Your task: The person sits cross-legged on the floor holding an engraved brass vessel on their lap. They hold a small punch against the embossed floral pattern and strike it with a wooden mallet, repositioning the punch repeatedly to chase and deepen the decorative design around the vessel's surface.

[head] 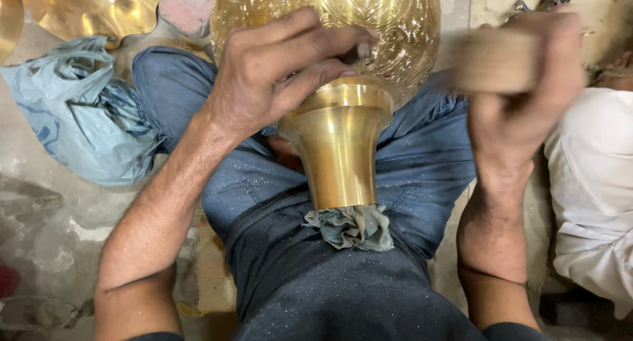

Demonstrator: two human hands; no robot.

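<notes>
A brass vase (339, 136) lies across my lap, its plain flared neck pointing toward my belly and its engraved round body (369, 18) away from me. A grey rag (353, 225) is stuffed at the neck's mouth. My left hand (277, 70) rests on the vase where body meets neck, pinching a small dark punch-like tool (362, 51) against the engraved surface. My right hand (521, 84) is raised to the right of the vase, gripping a wooden mallet (494, 61), which is blurred.
A light blue plastic bag (72, 110) lies on the floor at left. Brass dishes (92, 8) sit at the top left. A person in white cloth (590, 189) sits close on the right. A woven mat (211, 268) lies under my legs.
</notes>
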